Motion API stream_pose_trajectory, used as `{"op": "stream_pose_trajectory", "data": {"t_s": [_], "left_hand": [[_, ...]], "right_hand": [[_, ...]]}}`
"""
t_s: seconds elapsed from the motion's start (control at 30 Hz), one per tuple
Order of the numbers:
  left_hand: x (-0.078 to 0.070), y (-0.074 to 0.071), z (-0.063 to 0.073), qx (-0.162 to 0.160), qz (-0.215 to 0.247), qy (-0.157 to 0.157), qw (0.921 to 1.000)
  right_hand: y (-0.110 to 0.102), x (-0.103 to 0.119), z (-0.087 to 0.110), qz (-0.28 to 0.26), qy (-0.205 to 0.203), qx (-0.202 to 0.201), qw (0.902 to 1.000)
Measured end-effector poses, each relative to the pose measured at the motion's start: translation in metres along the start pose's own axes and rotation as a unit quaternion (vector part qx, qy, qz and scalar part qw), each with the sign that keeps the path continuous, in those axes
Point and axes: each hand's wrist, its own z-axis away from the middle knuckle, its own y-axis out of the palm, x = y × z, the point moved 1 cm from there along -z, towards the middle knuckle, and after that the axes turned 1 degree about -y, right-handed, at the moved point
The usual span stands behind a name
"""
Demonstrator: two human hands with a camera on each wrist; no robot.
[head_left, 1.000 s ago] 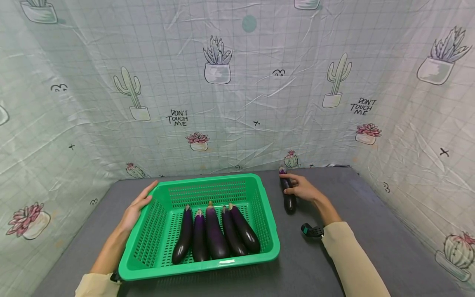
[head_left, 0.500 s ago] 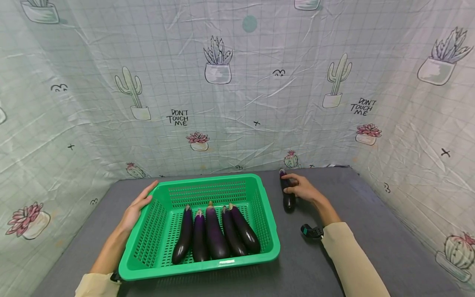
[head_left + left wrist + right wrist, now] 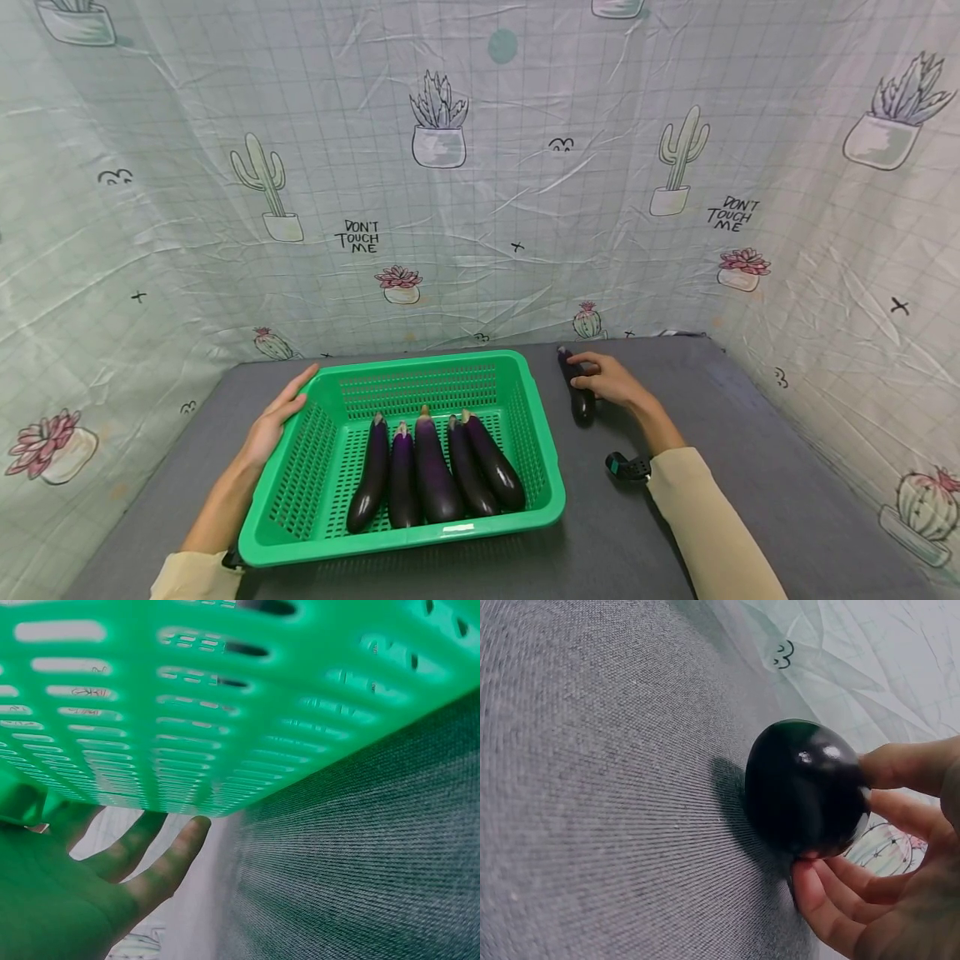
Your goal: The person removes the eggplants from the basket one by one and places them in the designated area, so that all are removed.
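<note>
A pale, creased sheet (image 3: 517, 200) with a thin printed grid hangs behind and at both sides, bearing drawn potted cacti (image 3: 670, 200), pink succulents (image 3: 399, 277) and the words "DON'T TOUCH ME" (image 3: 359, 237). Light catches its wrinkles above a grey, finely ribbed tabletop (image 3: 750, 442)

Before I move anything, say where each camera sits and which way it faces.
Head: on the head, facing forward and down at the basket; left hand, right hand and sleeves show.
Left wrist: worn there, facing the basket's slotted side; the left hand shows.
Right wrist: worn there, facing the end of the held eggplant; the right hand shows.
Shared: head and right wrist both show the held eggplant.
</note>
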Motion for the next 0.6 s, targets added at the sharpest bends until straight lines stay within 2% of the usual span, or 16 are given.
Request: {"op": "stream_pose_trajectory", "data": {"t_s": [0.6], "left_hand": [[0.0001, 0.0003, 0.0023, 0.003, 0.012, 0.001, 0.9999]], "right_hand": [[-0.0031, 0.0009, 0.0033, -0.033, 0.01, 0.008, 0.9994]]}}
